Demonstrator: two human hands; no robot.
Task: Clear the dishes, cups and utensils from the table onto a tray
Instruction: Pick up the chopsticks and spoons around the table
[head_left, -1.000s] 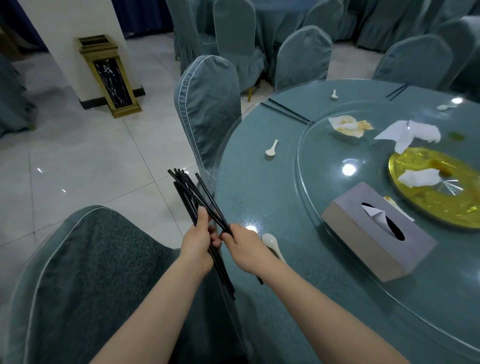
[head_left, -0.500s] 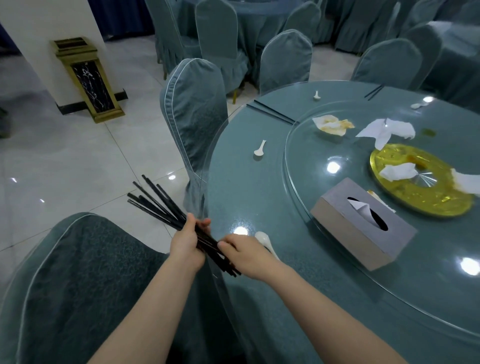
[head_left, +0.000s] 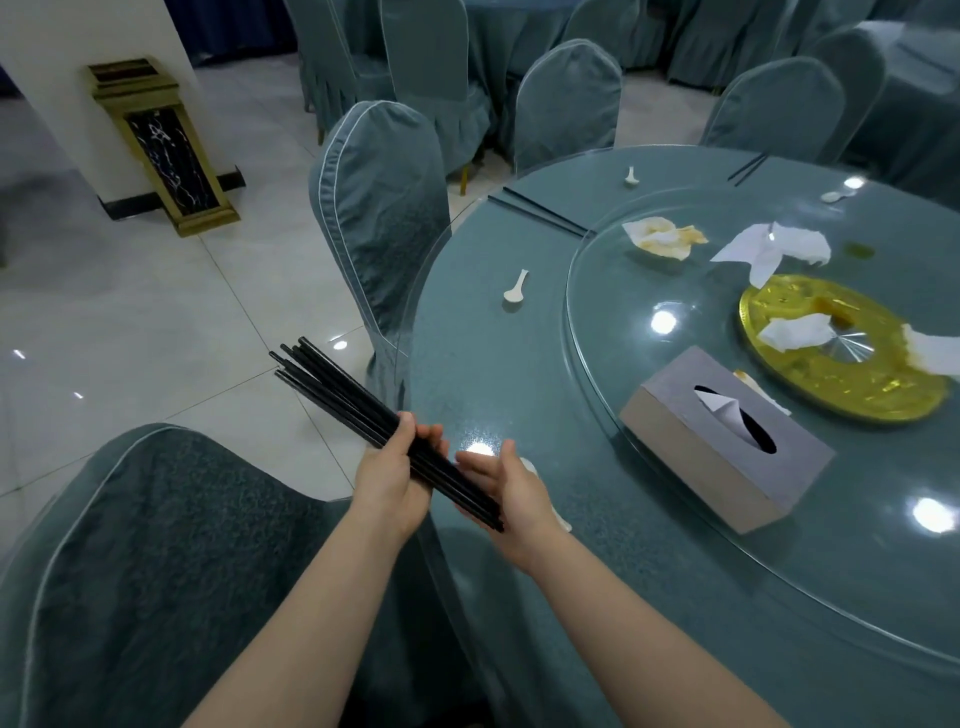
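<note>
My left hand (head_left: 392, 475) grips a bundle of several black chopsticks (head_left: 337, 387) near its lower half, over the edge of the round teal table (head_left: 467, 374). Against the bundle's lower end presses my right hand (head_left: 511, 491), its fingers nearly straight. A white spoon (head_left: 540, 480) lies on the table, mostly hidden behind my right hand. Another white spoon (head_left: 517, 288) lies further along the rim, and a pair of black chopsticks (head_left: 540, 210) beyond it. More spoons (head_left: 630, 176) and chopsticks (head_left: 747, 169) lie at the far side. No tray is in view.
A glass turntable (head_left: 597, 332) carries a grey tissue box (head_left: 724, 441), a gold plate (head_left: 841, 358) and crumpled napkins (head_left: 662, 236). Covered chairs stand close: one at my lower left (head_left: 156, 545), one ahead (head_left: 384, 208). A gold bin (head_left: 161, 150) stands by the pillar.
The chopsticks went from a splayed fan to a tight, aligned bundle. My right hand let go of them, opened, and now presses against their lower end.
</note>
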